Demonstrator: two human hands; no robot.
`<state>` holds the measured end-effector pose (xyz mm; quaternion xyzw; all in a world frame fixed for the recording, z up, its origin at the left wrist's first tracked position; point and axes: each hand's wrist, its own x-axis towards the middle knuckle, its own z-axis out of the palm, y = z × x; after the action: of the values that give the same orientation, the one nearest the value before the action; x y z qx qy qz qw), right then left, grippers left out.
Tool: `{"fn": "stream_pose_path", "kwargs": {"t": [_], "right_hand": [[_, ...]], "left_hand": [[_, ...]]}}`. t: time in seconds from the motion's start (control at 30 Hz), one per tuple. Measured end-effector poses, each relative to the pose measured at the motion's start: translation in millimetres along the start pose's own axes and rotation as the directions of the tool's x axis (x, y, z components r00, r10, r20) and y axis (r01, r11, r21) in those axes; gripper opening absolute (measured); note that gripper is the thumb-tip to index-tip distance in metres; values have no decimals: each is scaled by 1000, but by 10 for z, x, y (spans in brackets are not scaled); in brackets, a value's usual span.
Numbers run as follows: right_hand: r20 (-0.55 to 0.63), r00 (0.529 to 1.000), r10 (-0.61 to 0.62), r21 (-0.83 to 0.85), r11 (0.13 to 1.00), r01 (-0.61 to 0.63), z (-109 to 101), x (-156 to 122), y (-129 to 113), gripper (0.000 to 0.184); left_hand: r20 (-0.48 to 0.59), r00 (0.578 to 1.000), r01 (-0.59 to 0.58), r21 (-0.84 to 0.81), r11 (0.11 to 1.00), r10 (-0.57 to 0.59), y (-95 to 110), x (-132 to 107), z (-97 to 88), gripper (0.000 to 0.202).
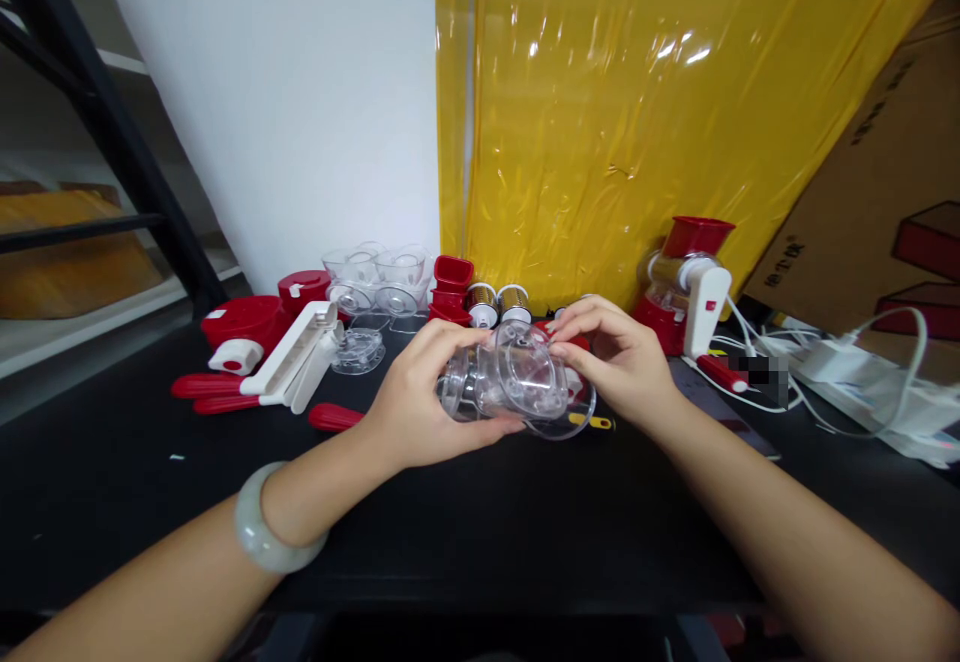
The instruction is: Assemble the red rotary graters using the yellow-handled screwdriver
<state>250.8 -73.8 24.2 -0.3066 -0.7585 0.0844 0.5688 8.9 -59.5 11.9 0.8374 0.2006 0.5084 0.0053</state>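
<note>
A clear plastic housing [517, 384] with a round funnel-like mouth is held between both hands above the black table [480, 532]. My left hand [424, 397] wraps round its left end, fingers closed on it. My right hand [619, 357] grips its right side, fingertips pinched on the rim. A small yellow piece [596, 422] shows just under the housing.
At the back left lie red and white parts [289, 357], red handles [334, 415], clear plastic cups [379, 277] and metal drums [499, 304]. An assembled red and white grinder [694, 287] stands at the right, with white cables [847, 372], a cardboard box [885, 232] and yellow plastic sheeting [637, 112] behind.
</note>
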Motion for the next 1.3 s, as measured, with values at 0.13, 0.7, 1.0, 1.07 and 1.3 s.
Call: {"fn": "stream_pose_path", "kwargs": {"t": [0.13,0.7,1.0,1.07,1.3], "right_hand": [[10,1000,-3,-20,1000,3,3,-5,0,6],[22,1000,5,45,999,-6,-4,-8,-61,7],[31,992,124,255,958,-128,9,12,-74,19],[65,982,175,292,938,-187,3,17,-72,25],[69,958,280,249,925,-288,0,-1,-34,24]], "left_hand": [[2,1000,-16,7,1000,16,6,8,-8,69],[-31,996,-78,24,997,79,-16,4,-4,74],[-29,974,-220,116,968,225,-71,-27,-40,76],[-22,970,-237,142,961,243,-89,-38,-41,76],[-38,982,-180,52,982,182,-62,0,-44,75]]}}
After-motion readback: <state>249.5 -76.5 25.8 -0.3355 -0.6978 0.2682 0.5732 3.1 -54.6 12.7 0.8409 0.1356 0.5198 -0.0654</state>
